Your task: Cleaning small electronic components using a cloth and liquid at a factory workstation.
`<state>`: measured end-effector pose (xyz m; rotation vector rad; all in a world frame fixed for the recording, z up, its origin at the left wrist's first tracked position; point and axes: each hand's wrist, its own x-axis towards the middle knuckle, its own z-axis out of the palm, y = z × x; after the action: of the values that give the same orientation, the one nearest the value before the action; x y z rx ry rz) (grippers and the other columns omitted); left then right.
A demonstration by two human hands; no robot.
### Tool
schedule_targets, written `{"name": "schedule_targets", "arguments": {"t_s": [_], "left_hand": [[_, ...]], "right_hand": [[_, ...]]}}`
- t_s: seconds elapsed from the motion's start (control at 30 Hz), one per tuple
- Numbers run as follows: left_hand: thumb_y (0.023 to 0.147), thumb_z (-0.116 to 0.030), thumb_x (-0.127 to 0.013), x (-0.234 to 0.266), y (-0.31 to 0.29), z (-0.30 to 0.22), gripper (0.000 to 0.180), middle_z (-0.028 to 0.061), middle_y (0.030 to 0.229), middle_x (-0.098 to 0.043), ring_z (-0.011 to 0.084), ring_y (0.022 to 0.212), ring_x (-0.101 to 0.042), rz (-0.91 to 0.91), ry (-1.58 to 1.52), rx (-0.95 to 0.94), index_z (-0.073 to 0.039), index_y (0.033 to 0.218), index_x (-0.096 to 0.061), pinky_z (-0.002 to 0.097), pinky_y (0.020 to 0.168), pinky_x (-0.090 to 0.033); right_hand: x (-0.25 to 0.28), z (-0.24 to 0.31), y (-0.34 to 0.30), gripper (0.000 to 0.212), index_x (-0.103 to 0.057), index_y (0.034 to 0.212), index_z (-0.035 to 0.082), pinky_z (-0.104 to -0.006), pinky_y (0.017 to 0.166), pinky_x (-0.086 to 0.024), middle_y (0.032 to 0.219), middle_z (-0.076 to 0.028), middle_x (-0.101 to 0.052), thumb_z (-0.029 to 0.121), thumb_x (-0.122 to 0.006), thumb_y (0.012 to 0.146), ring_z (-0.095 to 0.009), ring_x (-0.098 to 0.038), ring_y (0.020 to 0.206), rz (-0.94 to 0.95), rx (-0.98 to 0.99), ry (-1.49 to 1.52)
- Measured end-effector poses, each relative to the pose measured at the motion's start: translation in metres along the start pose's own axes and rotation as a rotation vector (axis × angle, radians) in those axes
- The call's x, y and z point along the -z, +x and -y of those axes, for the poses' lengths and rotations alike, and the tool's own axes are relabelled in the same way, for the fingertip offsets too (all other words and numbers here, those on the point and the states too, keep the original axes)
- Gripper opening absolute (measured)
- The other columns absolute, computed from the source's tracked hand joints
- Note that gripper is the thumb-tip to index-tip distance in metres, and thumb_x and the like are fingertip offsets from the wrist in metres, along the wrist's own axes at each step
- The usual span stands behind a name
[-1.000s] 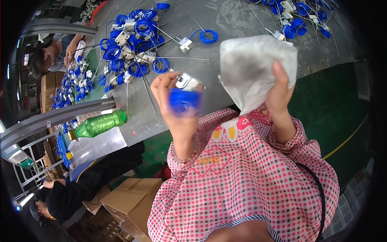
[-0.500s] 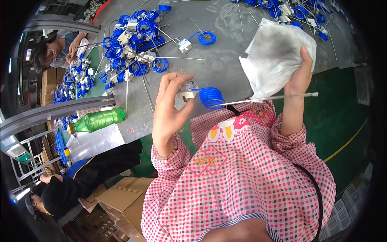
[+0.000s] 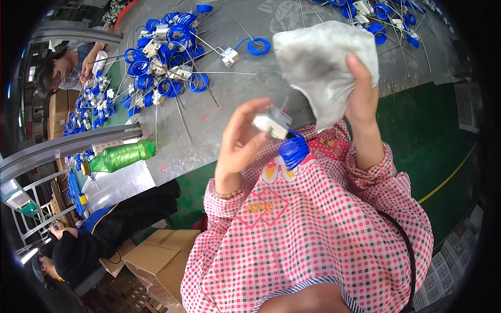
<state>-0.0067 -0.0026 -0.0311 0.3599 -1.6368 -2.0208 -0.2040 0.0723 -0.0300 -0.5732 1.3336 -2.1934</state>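
My left hand [image 3: 241,136] pinches a capillary thermostat [image 3: 272,124] by its cream-coloured body, between thumb and fingers. From that body a coil of blue tube [image 3: 294,152] hangs in front of my checked apron, slightly blurred. Its thin metal rod cannot be made out. In my right hand [image 3: 362,99] is a white cloth [image 3: 326,55] with a grey smudge, gripped by its right side. The cloth spreads over the table edge, to the right of the thermostat and apart from it.
Several similar thermostats lie in a tangled pile [image 3: 167,57] on the grey table [image 3: 229,94], with more at the far right [image 3: 378,31]. One lone thermostat [image 3: 229,56] lies beside the pile. A green bottle [image 3: 122,155] rests at the left. Two people work leftward, near a cardboard box [image 3: 156,255].
My left hand has moved right and turned the thermostat, whose coil now hangs lower. The rod that stretched toward my right is out of sight. My right hand has carried the cloth left.
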Motion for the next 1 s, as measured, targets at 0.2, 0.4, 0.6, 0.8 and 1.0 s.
{"name": "schedule_targets", "arguments": {"t_s": [0.2,0.4,0.6,0.8,1.0], "left_hand": [[0.081,-0.018,-0.051,-0.022,0.001,0.001,0.053,0.0144,0.107,-0.047,0.0222,0.091,-0.048,-0.355,-0.624,0.072,0.0,0.124,-0.027,0.0292,0.075,-0.043],[0.081,-0.018,-0.049,-0.028,-0.01,-0.012,0.048,0.014,0.113,-0.044,0.0242,0.103,-0.045,-0.325,-0.581,0.172,0.001,0.121,-0.03,0.0361,0.088,-0.037],[0.081,-0.016,-0.049,-0.034,-0.012,-0.022,0.048,0.0164,0.117,-0.042,0.0268,0.107,-0.043,-0.398,-0.664,0.213,0.002,0.12,-0.029,0.0378,0.091,-0.034],[0.074,-0.011,-0.053,-0.018,-0.018,-0.009,0.051,0.0161,0.113,-0.047,0.0251,0.103,-0.048,-0.394,-0.683,-0.007,0.005,0.119,-0.035,0.0373,0.087,-0.039],[0.076,0.001,-0.052,0.003,-0.007,-0.018,0.047,0.0111,0.101,-0.052,0.0191,0.089,-0.054,-0.233,-0.537,0.131,0.001,0.12,-0.035,0.0286,0.075,-0.044]], "right_hand": [[-0.028,0.009,-0.028,0.031,-0.048,0.107,-0.004,-0.0249,0.079,-0.04,0.099,-0.008,-0.055,0.005,-0.052,0.077,-0.014,-0.052,0.09,0.354,0.148,-0.141],[-0.038,-0.001,-0.03,0.024,-0.055,0.093,-0.003,-0.0245,0.067,-0.044,0.086,-0.009,-0.06,0.006,-0.06,0.071,-0.014,-0.057,0.076,0.568,0.265,-0.213],[-0.034,-0.011,-0.03,0.026,-0.056,0.089,-0.001,-0.0272,0.061,-0.045,0.079,-0.009,-0.06,0.012,-0.064,0.068,-0.017,-0.058,0.069,0.668,0.415,-0.241],[-0.031,-0.014,-0.033,0.043,-0.056,0.093,-0.003,-0.0327,0.066,-0.045,0.084,-0.013,-0.058,0.026,-0.068,0.064,-0.027,-0.058,0.074,0.844,0.364,-0.06],[-0.018,-0.018,-0.039,0.032,-0.046,0.105,-0.003,-0.0285,0.077,-0.044,0.102,-0.009,-0.053,0.015,-0.047,0.079,-0.016,-0.053,0.092,0.209,-0.1,0.032]]}}
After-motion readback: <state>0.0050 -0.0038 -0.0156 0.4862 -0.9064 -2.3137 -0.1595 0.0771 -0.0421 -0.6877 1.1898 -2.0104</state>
